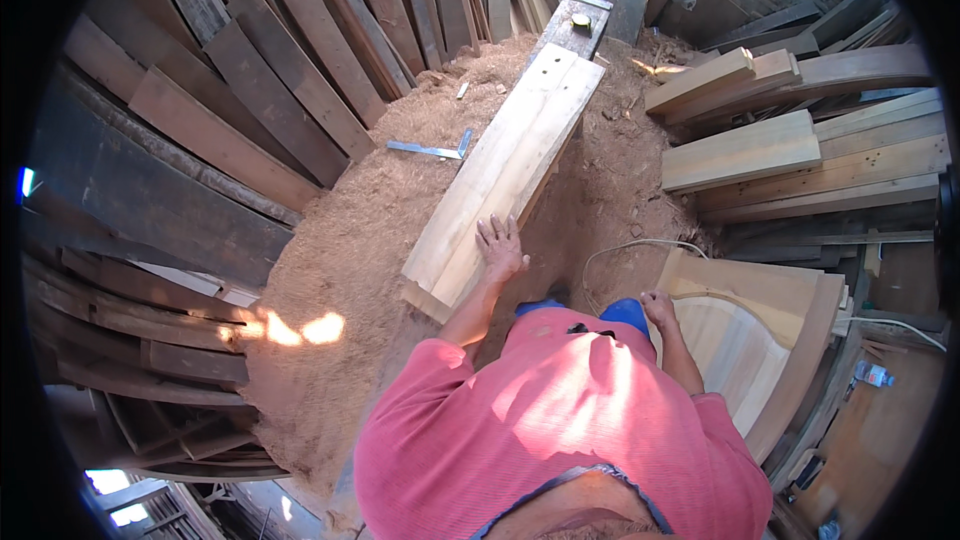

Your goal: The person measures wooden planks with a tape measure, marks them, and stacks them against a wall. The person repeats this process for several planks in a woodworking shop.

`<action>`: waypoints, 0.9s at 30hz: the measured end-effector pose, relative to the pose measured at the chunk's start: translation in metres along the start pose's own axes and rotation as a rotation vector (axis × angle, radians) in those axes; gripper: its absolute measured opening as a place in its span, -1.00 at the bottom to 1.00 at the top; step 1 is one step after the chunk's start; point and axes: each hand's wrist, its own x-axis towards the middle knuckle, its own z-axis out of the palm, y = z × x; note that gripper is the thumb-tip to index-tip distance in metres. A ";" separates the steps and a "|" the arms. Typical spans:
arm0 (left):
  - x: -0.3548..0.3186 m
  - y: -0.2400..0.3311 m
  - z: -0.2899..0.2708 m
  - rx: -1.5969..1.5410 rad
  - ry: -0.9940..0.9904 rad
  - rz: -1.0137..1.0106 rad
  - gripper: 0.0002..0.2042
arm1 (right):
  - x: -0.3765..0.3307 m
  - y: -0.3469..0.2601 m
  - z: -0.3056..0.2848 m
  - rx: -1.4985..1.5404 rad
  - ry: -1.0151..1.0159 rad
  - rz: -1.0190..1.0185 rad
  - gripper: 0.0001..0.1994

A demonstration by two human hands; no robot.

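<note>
A long pale wooden plank assembly (510,160) lies on a bench, running from near my body up toward the top of the view. My left hand (499,246) rests flat on its near end, fingers spread. My right hand (658,308) touches the edge of a curved, arched wooden panel (750,340) at my right side; whether it grips it is unclear. My pink shirt fills the lower middle of the view.
Sawdust (360,240) covers the floor. A metal try square (432,149) lies on it left of the plank. Dark old boards (200,130) are stacked on the left and top, pale cut timber (790,150) on the right. A white cable (625,248) loops beside the bench.
</note>
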 end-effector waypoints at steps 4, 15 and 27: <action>0.001 -0.007 0.003 -0.020 -0.013 0.043 0.18 | -0.005 -0.001 -0.015 -0.039 -0.018 0.048 -0.61; -0.003 -0.001 0.004 -0.047 0.085 0.021 0.12 | 0.070 -0.001 -0.015 0.052 -0.197 0.102 -0.59; 0.065 0.054 -0.062 -0.408 0.023 -0.457 -0.01 | 0.327 -0.094 -0.053 -0.129 -0.515 -0.181 -0.74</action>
